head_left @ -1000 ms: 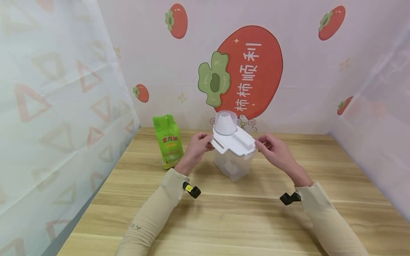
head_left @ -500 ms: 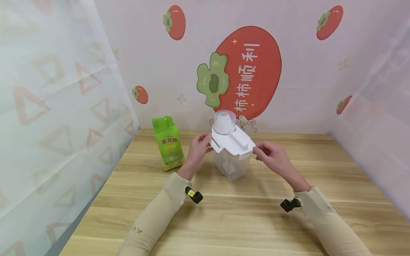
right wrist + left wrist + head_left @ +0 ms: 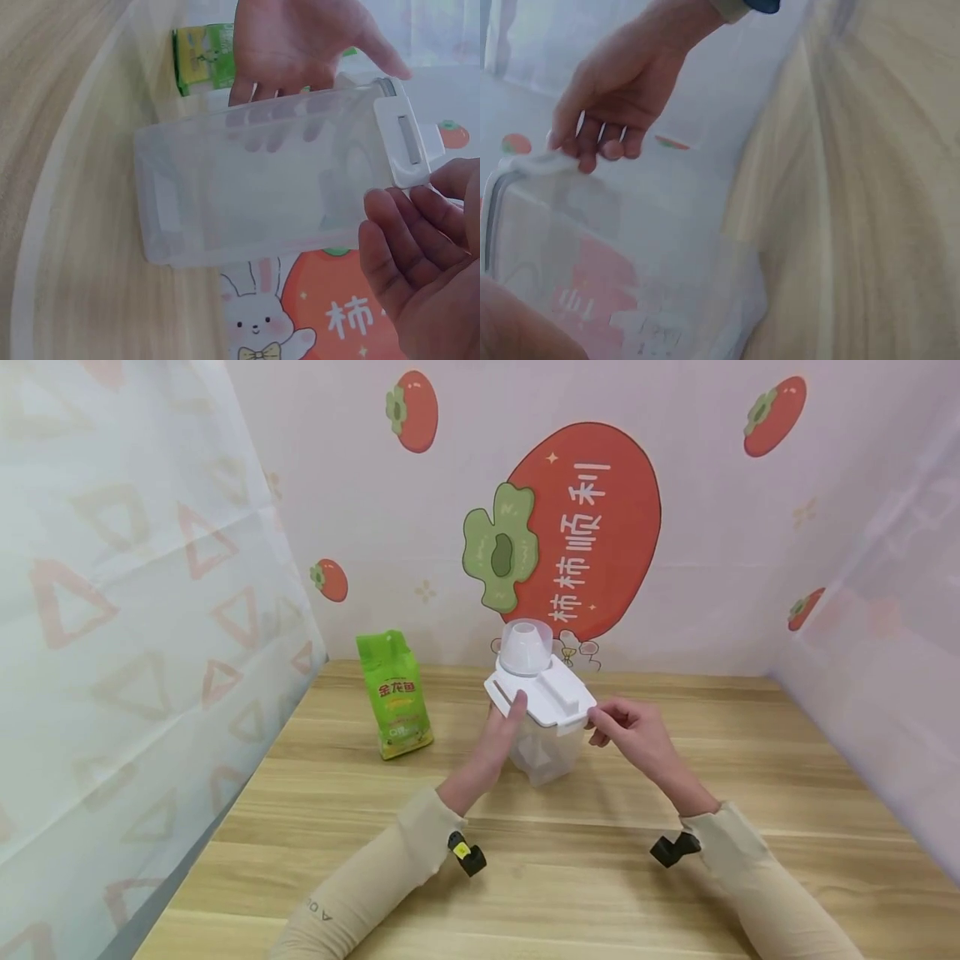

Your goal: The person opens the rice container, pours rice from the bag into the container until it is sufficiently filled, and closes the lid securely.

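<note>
Shifting: left hand [image 3: 501, 732] now flat against clear container [image 3: 546, 750] at frame centre | right hand [image 3: 626, 732] pinching white lid [image 3: 542, 696] edge | lid seated, container steadied

Bright, even, soft-shadowed light; sharp head view, motion-blurred left wrist view, slightly hazy right wrist view.

The jar [image 3: 543, 739] stands mid-surface [image 3: 600, 877], flanked closely by both hands. The green bag [image 3: 395, 693] stands to its left, leaving a gap between them. Curtain walls [image 3: 150, 610] close in the left, back and right; the near surface lies open.
</note>
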